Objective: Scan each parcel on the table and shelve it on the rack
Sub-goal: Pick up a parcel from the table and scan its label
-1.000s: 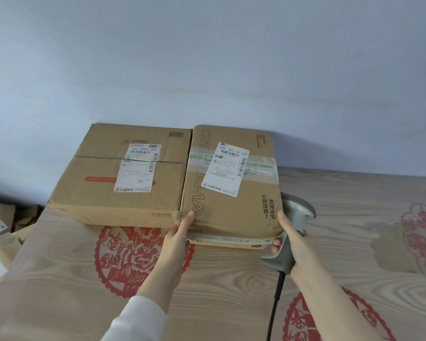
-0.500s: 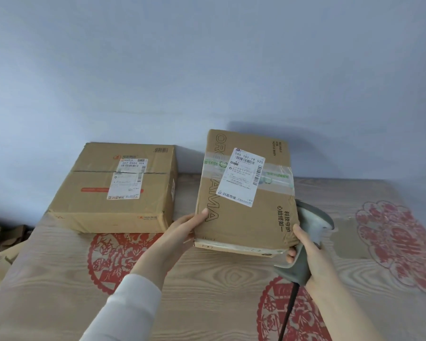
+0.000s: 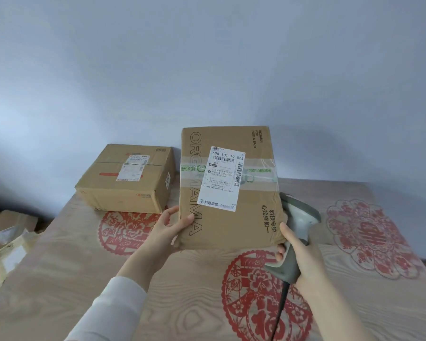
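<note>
Two hands hold one flat brown cardboard parcel (image 3: 234, 217) clear of the wood-grain table (image 3: 59, 279), its printed face tilted toward the camera. The left hand (image 3: 167, 231) pinches the parcel's lower left corner, with the thumb lying on the front and the other fingers curling out of sight behind. The right hand (image 3: 305, 264) is wrapped round the handle of a grey handheld barcode scanner (image 3: 301, 216), and its thumb presses against the parcel's lower right edge. The scanner's head rises just beyond those fingers, partly hidden behind the parcel, and its black cable (image 3: 282, 303) trails down below the palm. A white shipping label (image 3: 221, 178) with barcodes sits on the parcel's face above the left thumb, over a band of clear tape. Beyond the left fingertips, apart from them, a squarer brown cardboard box (image 3: 126, 180) rests on the table near the pale wall.
</note>
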